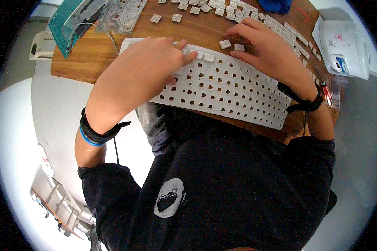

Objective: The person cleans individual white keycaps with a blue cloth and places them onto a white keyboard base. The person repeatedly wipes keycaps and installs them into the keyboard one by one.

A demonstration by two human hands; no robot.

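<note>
Two hands are laid over a white keyboard frame (222, 90) that rests on the near edge of a wooden desk (92, 58). Most key sockets in the frame are seen as open square holes; only a few keycaps (208, 57) are seated along its far edge, by the left fingertips. By that measure, the refitting is judged barely begun, with nearly every row left to fill.

Left hand (148, 69): pressed flat on the frame's far-left part, fingers (188, 57) stretched out and touching the seated caps, nothing gripped.

Right hand (266, 52): arched over the frame's far-right edge, fingers curled down beside two loose keycaps (225, 44); whether one is pinched cannot be told.

Many more loose keycaps (222, 9) are scattered in rows across the far desk and down its right side. At far left, a green circuit sheet (67, 21) and a clear membrane (121, 14) are laid out. A red-handled screwdriver (326, 94) lies at the right edge.
</note>
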